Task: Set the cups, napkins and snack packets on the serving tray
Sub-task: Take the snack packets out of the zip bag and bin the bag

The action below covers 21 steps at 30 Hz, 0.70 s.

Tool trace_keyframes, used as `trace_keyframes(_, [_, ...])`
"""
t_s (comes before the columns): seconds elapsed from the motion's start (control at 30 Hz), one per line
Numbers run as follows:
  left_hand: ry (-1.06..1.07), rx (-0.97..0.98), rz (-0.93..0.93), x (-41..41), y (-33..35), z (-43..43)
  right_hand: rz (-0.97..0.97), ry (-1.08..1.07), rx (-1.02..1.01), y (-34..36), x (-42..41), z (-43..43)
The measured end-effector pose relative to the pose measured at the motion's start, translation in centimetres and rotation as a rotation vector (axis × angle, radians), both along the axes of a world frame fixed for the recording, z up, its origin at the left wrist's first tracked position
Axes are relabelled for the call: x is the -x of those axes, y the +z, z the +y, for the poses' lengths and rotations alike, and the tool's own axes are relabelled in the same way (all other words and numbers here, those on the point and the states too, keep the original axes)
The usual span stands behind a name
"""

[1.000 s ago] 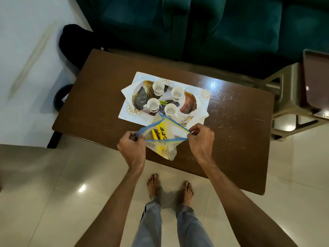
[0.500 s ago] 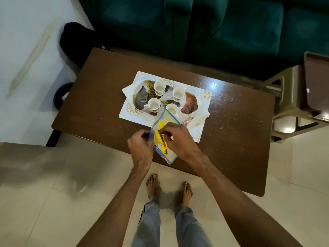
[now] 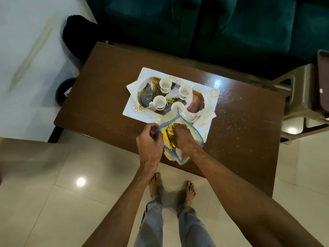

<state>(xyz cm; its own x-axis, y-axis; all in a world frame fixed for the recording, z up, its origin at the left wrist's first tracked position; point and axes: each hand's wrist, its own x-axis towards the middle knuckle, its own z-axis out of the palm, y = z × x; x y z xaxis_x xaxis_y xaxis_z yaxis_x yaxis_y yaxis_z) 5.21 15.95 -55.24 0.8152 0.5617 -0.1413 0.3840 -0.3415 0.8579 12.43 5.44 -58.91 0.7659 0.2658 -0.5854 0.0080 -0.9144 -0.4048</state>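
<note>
A patterned serving tray (image 3: 196,102) lies on a white placemat (image 3: 212,94) on the brown table (image 3: 106,97). Several white cups stand on it, such as one at the back (image 3: 165,85) and one at the right (image 3: 185,91). White napkins (image 3: 132,86) stick out from under the tray. At the table's near edge my left hand (image 3: 149,138) pinches the rim of a clear zip bag (image 3: 195,134) with blue edging. My right hand (image 3: 183,137) reaches inside the bag onto yellow snack packets (image 3: 168,132); its fingers are hidden there.
A teal sofa (image 3: 213,24) runs along the far side of the table. A plastic stool (image 3: 300,102) stands at the right, a black bag (image 3: 80,36) at the far left corner. My bare feet are on the tiled floor below the table edge.
The bag was held stretched open by both hands a second ago. My right hand has since let go of the rim and gone inside the bag, while my left hand keeps hold.
</note>
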Motion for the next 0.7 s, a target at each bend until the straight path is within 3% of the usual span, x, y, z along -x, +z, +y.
trace_keyframes(0.23, [-0.07,0.016,0.03,-0.5,-1.0,0.5,0.098,-0.03,0.119,-1.6,0.0,0.1])
trace_keyframes(0.43, [-0.099,-0.036,0.016,-0.7,-1.7,0.6,-0.045,-0.132,0.061,-1.8,-0.1,0.2])
trace_keyframes(0.7, [-0.108,-0.16,0.015,-1.6,0.3,-0.4,-0.252,0.048,0.033,4.7,1.3,-1.3])
